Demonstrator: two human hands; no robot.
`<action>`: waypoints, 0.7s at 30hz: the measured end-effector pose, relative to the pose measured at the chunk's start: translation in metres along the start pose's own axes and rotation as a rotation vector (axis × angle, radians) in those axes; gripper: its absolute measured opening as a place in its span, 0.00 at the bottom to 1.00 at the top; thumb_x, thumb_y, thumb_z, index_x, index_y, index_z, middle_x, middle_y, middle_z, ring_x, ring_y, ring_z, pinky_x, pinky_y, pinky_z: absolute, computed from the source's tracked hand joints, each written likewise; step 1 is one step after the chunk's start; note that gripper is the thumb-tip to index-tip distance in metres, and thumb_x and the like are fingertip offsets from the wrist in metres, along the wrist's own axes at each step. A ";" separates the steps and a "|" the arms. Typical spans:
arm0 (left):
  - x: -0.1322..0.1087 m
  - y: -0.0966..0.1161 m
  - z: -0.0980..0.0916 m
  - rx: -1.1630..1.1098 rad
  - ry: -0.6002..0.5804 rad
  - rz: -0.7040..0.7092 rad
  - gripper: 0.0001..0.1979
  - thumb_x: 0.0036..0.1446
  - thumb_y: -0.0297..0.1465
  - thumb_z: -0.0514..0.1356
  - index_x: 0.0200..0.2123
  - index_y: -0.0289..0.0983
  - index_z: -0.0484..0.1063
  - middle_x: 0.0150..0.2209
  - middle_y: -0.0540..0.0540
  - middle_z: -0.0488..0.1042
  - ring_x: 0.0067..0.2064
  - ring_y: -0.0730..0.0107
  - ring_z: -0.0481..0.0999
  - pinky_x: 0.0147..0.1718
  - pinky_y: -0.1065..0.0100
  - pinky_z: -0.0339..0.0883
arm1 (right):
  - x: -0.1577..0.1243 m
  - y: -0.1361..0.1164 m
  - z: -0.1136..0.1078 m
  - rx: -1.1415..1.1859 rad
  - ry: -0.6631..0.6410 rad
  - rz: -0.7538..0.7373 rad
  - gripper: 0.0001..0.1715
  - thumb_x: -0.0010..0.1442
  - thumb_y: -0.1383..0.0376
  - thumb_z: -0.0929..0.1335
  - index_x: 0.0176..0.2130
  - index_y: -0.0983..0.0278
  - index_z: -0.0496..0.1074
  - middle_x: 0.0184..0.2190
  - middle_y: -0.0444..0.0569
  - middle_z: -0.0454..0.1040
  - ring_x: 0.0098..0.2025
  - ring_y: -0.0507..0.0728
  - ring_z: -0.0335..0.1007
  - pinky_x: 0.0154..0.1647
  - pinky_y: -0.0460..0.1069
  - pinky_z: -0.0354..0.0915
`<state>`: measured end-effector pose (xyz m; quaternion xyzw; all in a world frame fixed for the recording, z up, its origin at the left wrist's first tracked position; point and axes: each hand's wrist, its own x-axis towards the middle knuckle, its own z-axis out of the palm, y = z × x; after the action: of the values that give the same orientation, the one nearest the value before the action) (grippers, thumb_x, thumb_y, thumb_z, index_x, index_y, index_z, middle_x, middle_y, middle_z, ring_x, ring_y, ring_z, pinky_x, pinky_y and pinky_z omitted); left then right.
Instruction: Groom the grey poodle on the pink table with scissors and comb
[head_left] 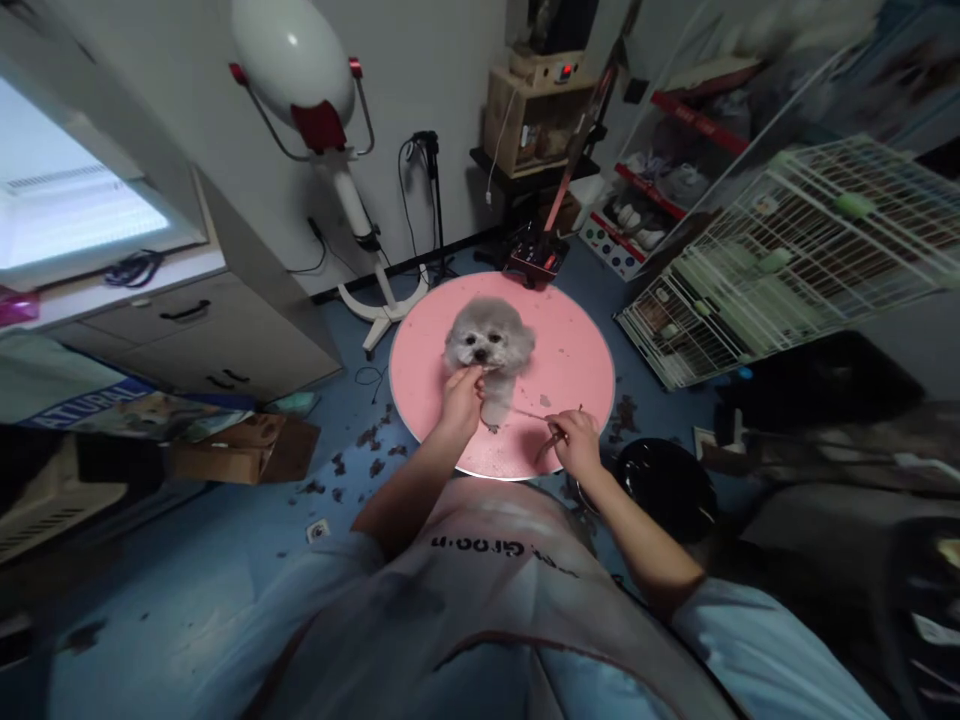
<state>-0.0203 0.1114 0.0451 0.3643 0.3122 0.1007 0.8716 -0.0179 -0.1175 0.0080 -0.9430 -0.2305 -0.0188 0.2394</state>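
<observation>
A fluffy grey-white dog (pixel 491 335) is on a round pink table (pixel 577 350), facing me, with one front leg reaching down toward me. My left hand (pixel 461 402) is closed on the dog just below its mouth; whether it grips chin fur or the other front paw is hidden. To the right of that leg, my right hand (pixel 576 438) is closed around a pair of scissors (pixel 531 414). Their thin blades point left at the leg, and a darker curved piece hangs below the fingers. Small tufts of cut hair lie on the tabletop.
A white stand dryer (pixel 296 60) rises behind the table at left. White wire cages (pixel 795 260) stand at right, with a black round stool seat (pixel 666 488) nearer me. Dark hair clumps (pixel 375 437) litter the blue floor. An open cardboard box (pixel 225 448) sits at left.
</observation>
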 end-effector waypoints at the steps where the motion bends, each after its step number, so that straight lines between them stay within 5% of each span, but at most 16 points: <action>1: 0.001 0.007 0.005 0.016 0.010 0.006 0.05 0.50 0.27 0.64 0.25 0.32 0.71 0.25 0.50 0.70 0.23 0.82 0.61 0.23 0.75 0.49 | 0.008 0.002 -0.011 -0.091 -0.039 -0.101 0.16 0.60 0.66 0.62 0.42 0.62 0.78 0.37 0.54 0.75 0.42 0.61 0.67 0.53 0.59 0.55; 6: 0.002 0.036 0.003 0.233 -0.022 0.153 0.03 0.48 0.24 0.64 0.24 0.31 0.75 0.22 0.49 0.70 0.23 0.82 0.61 0.23 0.75 0.49 | 0.088 -0.018 -0.076 -0.485 0.016 -0.386 0.18 0.63 0.69 0.62 0.46 0.58 0.78 0.39 0.52 0.75 0.41 0.59 0.62 0.56 0.61 0.45; 9: -0.002 0.044 -0.016 0.239 0.009 0.249 0.03 0.48 0.26 0.64 0.26 0.31 0.77 0.22 0.49 0.70 0.24 0.81 0.62 0.24 0.76 0.52 | 0.114 -0.035 -0.094 -0.645 -0.118 -0.568 0.17 0.64 0.70 0.61 0.38 0.61 0.79 0.33 0.52 0.74 0.37 0.59 0.61 0.55 0.59 0.45; 12: -0.003 0.042 -0.039 0.178 0.118 0.310 0.04 0.48 0.28 0.64 0.27 0.31 0.77 0.23 0.50 0.70 0.24 0.81 0.61 0.24 0.76 0.52 | 0.110 -0.043 -0.091 -0.697 -0.256 -0.718 0.16 0.64 0.70 0.62 0.38 0.63 0.79 0.31 0.52 0.74 0.34 0.58 0.61 0.53 0.57 0.45; 16: 0.002 0.027 -0.063 0.127 0.176 0.297 0.05 0.47 0.29 0.65 0.27 0.32 0.76 0.24 0.50 0.70 0.24 0.82 0.61 0.24 0.77 0.52 | 0.095 -0.049 -0.080 -0.761 -0.268 -0.612 0.19 0.64 0.72 0.60 0.45 0.68 0.78 0.32 0.55 0.75 0.32 0.57 0.64 0.48 0.57 0.46; 19: 0.005 0.014 -0.069 0.169 0.185 0.277 0.05 0.47 0.29 0.65 0.28 0.32 0.77 0.26 0.50 0.72 0.26 0.81 0.63 0.27 0.77 0.55 | 0.092 -0.055 -0.080 -0.745 -0.408 -0.660 0.17 0.63 0.71 0.61 0.40 0.69 0.79 0.31 0.56 0.75 0.31 0.57 0.66 0.46 0.56 0.46; 21: 0.006 0.006 -0.065 0.241 0.144 0.257 0.05 0.47 0.28 0.64 0.28 0.32 0.78 0.28 0.49 0.74 0.27 0.79 0.65 0.29 0.76 0.57 | 0.093 -0.053 -0.080 -0.741 -0.388 -0.639 0.19 0.64 0.71 0.60 0.43 0.69 0.78 0.33 0.57 0.76 0.33 0.58 0.68 0.47 0.56 0.47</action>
<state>-0.0553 0.1551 0.0113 0.4947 0.3344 0.1987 0.7771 0.0478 -0.0730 0.1163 -0.8333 -0.5244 0.0039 -0.1750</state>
